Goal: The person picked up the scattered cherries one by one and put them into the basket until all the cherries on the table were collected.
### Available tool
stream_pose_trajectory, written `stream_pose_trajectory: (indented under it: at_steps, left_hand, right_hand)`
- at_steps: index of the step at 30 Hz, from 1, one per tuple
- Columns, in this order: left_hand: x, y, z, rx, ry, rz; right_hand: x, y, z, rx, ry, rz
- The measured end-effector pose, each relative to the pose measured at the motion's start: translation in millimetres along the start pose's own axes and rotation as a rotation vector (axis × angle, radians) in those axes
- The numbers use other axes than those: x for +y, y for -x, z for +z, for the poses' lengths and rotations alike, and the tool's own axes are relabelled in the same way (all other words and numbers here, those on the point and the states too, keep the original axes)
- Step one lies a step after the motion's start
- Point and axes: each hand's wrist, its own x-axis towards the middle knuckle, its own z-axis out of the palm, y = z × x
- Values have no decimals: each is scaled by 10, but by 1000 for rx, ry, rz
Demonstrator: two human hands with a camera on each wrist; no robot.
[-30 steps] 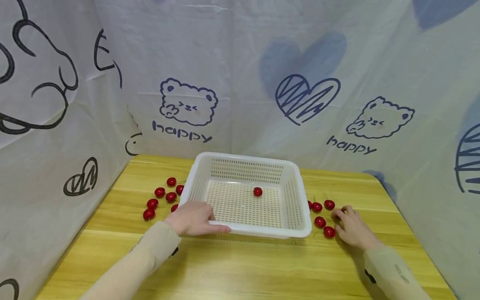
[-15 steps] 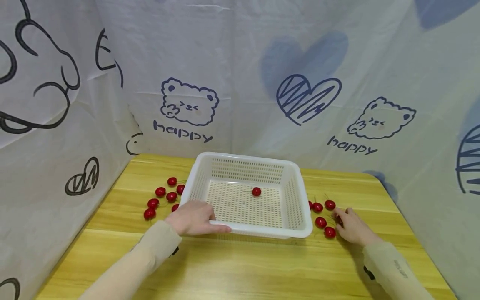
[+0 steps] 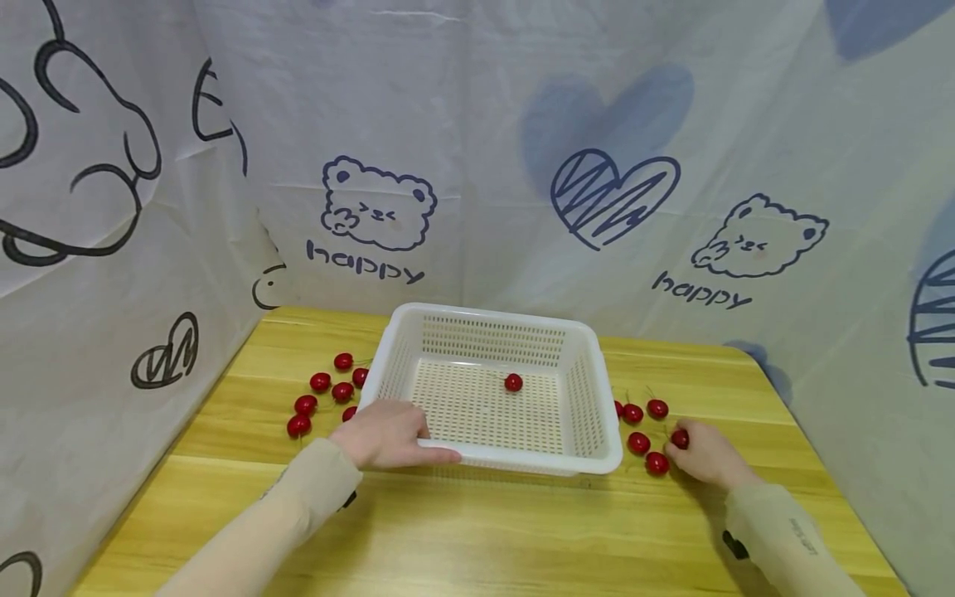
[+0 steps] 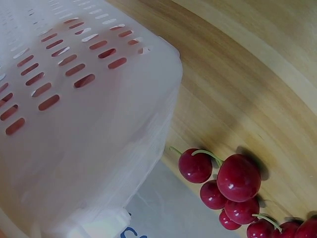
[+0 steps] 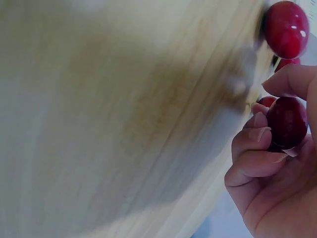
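1. Nearest, short of the white basket (image 3: 522,461), two pale sleeves (image 3: 283,506) reach across the wooden table (image 3: 477,539).
2. At the basket's near left corner, the left hand (image 3: 380,435) grips the rim, thumb laid along the near edge, fingers bent over into the basket. The hold looks meant to keep the light basket from sliding.
3. To the right of the basket and well apart from it, the right hand (image 3: 709,454) is closed around one held cherry (image 3: 680,439). Fingertips seem to suit so small and round a thing, which could roll.
4. Between that hand and the basket's right wall lie loose right cherries (image 3: 638,444), within easy reach, I'd judge.
5. Beside the basket's left wall lie the left cherries (image 3: 342,392), partly hidden by the basket.
6. Inside the basket, right of its middle, one lone cherry (image 3: 513,382) rests on the slotted floor.
7. Behind the basket hangs a printed cloth (image 3: 492,278).
8. The left wrist view shows skin tones through the basket's slots and green stems on the left cherries; the head view hides those fingers.
9. The right wrist view shows thumb and curled fingers around the held cherry; whether it clears the table I cannot tell.
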Motion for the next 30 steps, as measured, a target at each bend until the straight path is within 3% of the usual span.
stream_pose_trajectory:
  at_steps: [14, 30]
  left_hand:
    - [-12, -6, 11, -1, 4, -2]
    - [-11, -8, 6, -9, -15, -6]
  right_hand:
    - [-206, 18, -174, 17, -196, 52]
    - [-697, -133, -580, 83, -221, -83]
